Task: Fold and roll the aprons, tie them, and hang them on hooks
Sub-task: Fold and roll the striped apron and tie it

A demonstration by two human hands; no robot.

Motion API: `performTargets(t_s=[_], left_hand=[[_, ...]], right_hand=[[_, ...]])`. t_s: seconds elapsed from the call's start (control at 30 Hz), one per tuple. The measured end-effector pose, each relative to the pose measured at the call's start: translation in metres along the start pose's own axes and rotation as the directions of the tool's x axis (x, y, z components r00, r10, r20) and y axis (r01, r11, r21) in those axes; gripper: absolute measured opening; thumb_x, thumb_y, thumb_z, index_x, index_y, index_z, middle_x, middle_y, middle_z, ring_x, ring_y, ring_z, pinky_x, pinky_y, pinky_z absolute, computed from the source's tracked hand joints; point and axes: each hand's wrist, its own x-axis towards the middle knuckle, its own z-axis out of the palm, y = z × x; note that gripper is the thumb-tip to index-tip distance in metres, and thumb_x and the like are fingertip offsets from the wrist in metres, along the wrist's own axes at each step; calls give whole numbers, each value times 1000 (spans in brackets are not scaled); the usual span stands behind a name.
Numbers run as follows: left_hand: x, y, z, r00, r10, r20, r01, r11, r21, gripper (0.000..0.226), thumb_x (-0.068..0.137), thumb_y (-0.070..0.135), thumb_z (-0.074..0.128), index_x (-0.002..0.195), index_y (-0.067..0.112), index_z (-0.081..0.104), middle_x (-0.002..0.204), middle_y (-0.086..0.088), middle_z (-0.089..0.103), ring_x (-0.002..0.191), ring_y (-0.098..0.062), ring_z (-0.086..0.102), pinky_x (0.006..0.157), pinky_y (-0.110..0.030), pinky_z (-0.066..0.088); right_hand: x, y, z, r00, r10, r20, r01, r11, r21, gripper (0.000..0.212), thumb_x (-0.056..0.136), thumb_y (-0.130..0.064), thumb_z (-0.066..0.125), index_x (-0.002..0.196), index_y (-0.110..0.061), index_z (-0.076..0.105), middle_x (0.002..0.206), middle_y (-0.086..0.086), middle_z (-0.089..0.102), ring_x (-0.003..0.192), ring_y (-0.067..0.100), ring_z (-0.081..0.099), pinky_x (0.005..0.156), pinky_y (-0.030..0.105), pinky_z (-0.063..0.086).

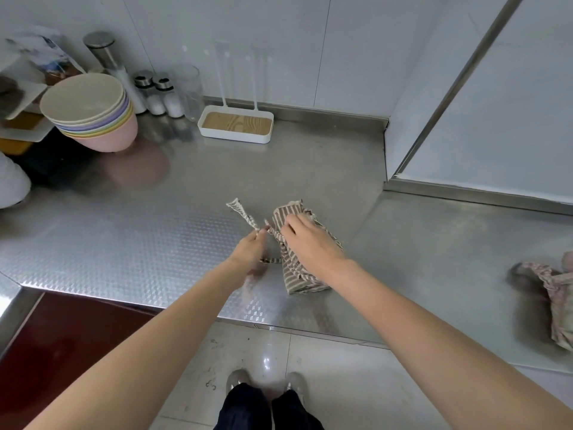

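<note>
Striped apron (305, 274) rolled, mid-counter near front edge; my right hand (310, 240) curls over it, hiding the knot. Left hand (249, 248) pinches strap (245, 214). Second apron (558, 301) cut off at right edge, blurred. Steel counter (139, 231); bowl stack (93, 113) back-left corner; white wall panels

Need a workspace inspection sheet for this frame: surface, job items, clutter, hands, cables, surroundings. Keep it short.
Surface: steel counter, embossed, bare in the middle.
Job's things: striped apron rolled up on the counter, its strap trailing left; second apron bunched at the right edge.
Clutter: stacked bowls, salt shakers, white tray at the back.
Grippers: left hand pinches the strap; right hand rests on the roll, and whether it grips is unclear.
Cables: nothing seen.
Surroundings: white wall panels, tiled floor, shoes below.
</note>
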Motion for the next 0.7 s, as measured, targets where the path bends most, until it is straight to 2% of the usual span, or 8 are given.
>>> performTargets(t_s=[0.13,0.27,0.33,0.4,0.47,0.53,0.6,0.7], left_hand=[[-7,15,6,986,-36,165,91,935,-343,35,99,46,34,123,28,51,98,-6,60,80,-17,56,69,-31,48],[-15,32,-2,967,38,250,63,921,-384,36,101,38,31,134,29,44,126,-9,53,91,-24,59,78,-40,53],[-25,46,-12,959,98,267,-25,964,-265,38,101,38,32,135,29,45,131,-12,49,98,-28,60,82,-37,54],[-32,60,-18,938,218,269,-231,973,18,37,101,36,32,132,27,50,124,-8,55,104,-24,59,90,-36,49],[-34,70,-16,871,384,307,-470,835,287,38,101,33,33,129,19,55,125,-4,58,115,-19,56,102,-33,41],[-34,75,-8,785,479,394,-610,712,350,39,101,32,36,125,13,60,130,-4,57,120,-17,52,105,-30,38],[-37,82,0,752,484,447,-614,762,207,39,101,30,37,123,8,60,130,-7,57,120,-17,52,102,-26,40],[-42,92,6,790,364,493,-397,917,-40,40,101,35,30,134,24,50,138,3,49,117,-7,51,87,-19,44]], right_hand=[[3,-3,8,990,-137,-38,137,991,1,17,70,-3,63,87,-1,63,92,12,60,93,23,44,81,34,46],[12,-1,0,981,-80,176,87,996,-31,23,89,-14,52,105,1,61,107,14,57,107,30,48,82,39,44],[13,7,-1,974,75,214,-73,997,-19,26,94,-15,43,111,-3,58,119,12,52,113,30,47,81,36,38],[15,14,-1,955,227,193,-249,963,99,26,93,-16,43,112,-8,58,125,9,50,114,32,49,81,34,35],[18,19,-5,941,272,201,-300,946,122,32,94,-13,44,124,-10,55,134,8,48,122,29,46,90,33,36],[20,25,-14,932,299,206,-337,924,180,39,95,-11,46,134,-7,47,140,11,45,128,27,43,97,24,31],[18,33,-26,918,337,208,-387,874,293,38,94,-8,46,132,-2,49,137,15,50,127,28,45,95,20,29],[15,35,-31,916,338,217,-401,784,474,34,91,-4,45,123,-1,56,128,20,56,121,33,49,96,29,37]])
